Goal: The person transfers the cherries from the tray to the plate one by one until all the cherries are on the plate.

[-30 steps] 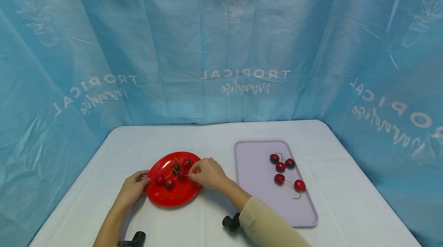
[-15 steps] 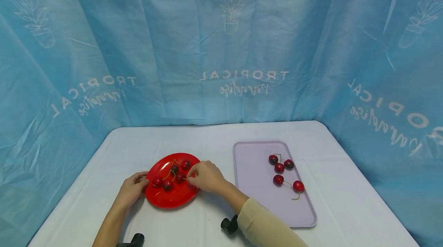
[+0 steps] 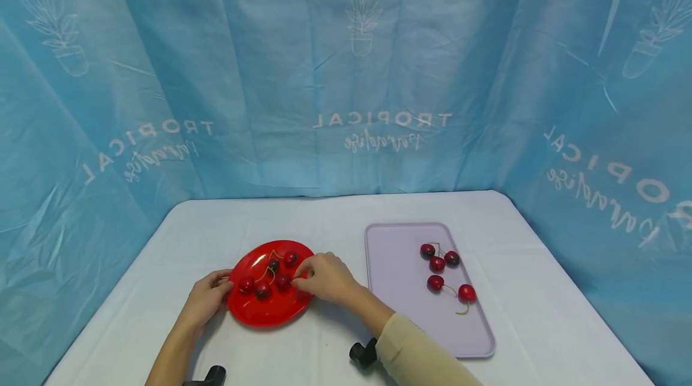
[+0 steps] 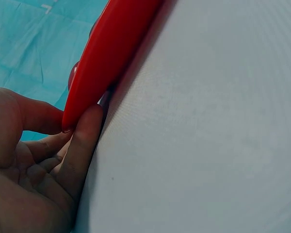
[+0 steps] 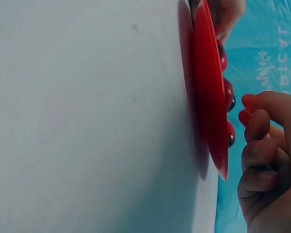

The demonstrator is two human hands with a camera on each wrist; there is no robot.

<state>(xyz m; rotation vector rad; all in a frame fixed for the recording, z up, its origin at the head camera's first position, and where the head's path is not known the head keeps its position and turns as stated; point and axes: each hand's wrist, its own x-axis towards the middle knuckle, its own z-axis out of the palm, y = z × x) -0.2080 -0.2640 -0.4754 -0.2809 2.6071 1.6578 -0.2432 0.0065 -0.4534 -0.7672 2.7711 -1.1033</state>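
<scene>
Five dark red stemmed cherries (image 3: 444, 271) already lie on our lilac rectangular tray (image 3: 400, 308), five remain on the round red plastic plate (image 3: 265, 311) — our left hand (image 3: 204, 301) grips its rim, our right hand (image 3: 324, 278) pinches a cherry stem there.

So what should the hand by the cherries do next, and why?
Probably close the fingertips on a stem and lift that cherry straight up. The right hand hovers at the red plate with fingers curled beside the cherries, though whether it already pinches a stem is too small to tell. The left hand grips the plate's rim, so it should not slide.
</scene>
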